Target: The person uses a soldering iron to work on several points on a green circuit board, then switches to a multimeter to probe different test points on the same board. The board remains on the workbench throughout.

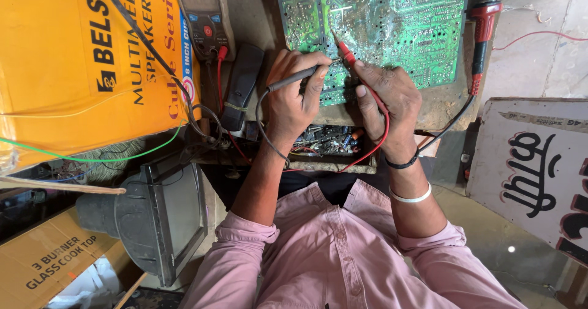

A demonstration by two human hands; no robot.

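Two probes on one board, head view.
Left hand (293, 104) pinching black probe (294, 77) between closed fingers (315, 79); right hand (387, 104) gripping red probe (348, 55) the same way, thumb on top. Both tips meeting just beyond fingertips on green circuit board (392, 21). Multimeter (203, 15) well left of fingers, leads trailing under both wrists. For a clean reading: keep tips steady on separate solder points, hold wrists braced against bench edge, avoid bridging neighbouring joints.

The left hand (293, 97) pinches a black probe (300, 76). The right hand (389, 101) holds a red probe (347, 55). Both tips touch the green circuit board (392, 21).
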